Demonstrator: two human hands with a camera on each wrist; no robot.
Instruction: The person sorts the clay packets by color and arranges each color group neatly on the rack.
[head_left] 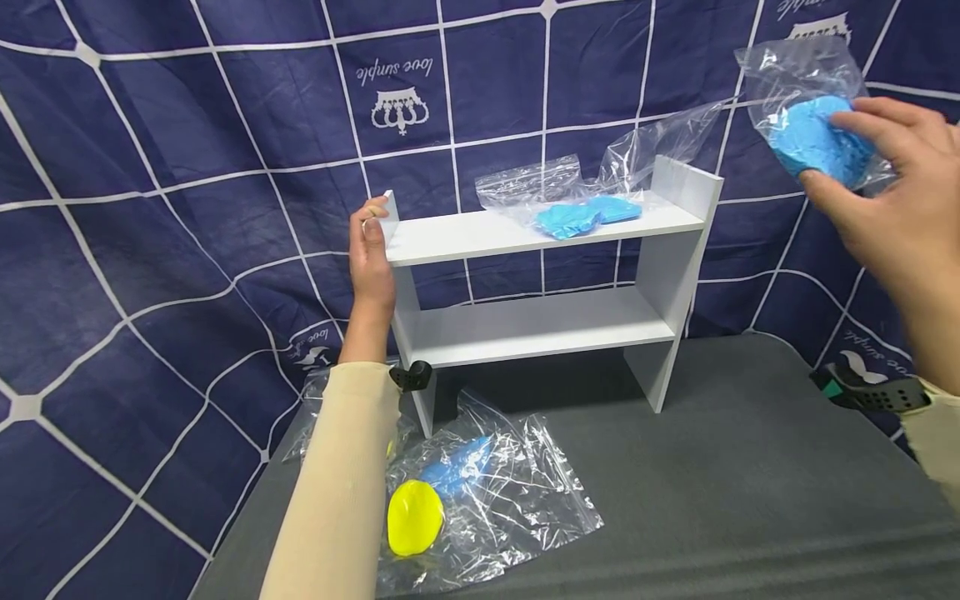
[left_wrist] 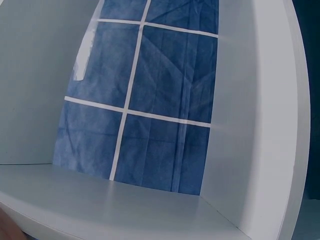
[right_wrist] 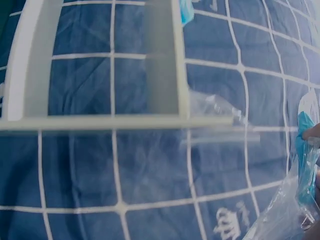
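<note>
My left hand [head_left: 371, 258] grips the upper left side board of a small white two-tier shelf [head_left: 540, 325]. Up at the right, my right hand [head_left: 911, 175] pinches a clear plastic bag with a blue lump [head_left: 817, 137] inside, held in the air apart from the shelf. That bag also shows at the right edge of the right wrist view, as a blue lump [right_wrist: 304, 150] in clear film. On the shelf's top board lie clear bags with flat blue lumps [head_left: 570, 218]. In the left wrist view the shelf's inner boards [left_wrist: 240, 125] fill much of the frame.
Clear zip bags [head_left: 525, 492] lie on the dark grey table [head_left: 750, 467] at the front left, with a yellow round piece [head_left: 415, 518] and a blue piece [head_left: 457, 467]. Behind the shelf hangs a navy cloth [head_left: 285, 100] with white grid lines.
</note>
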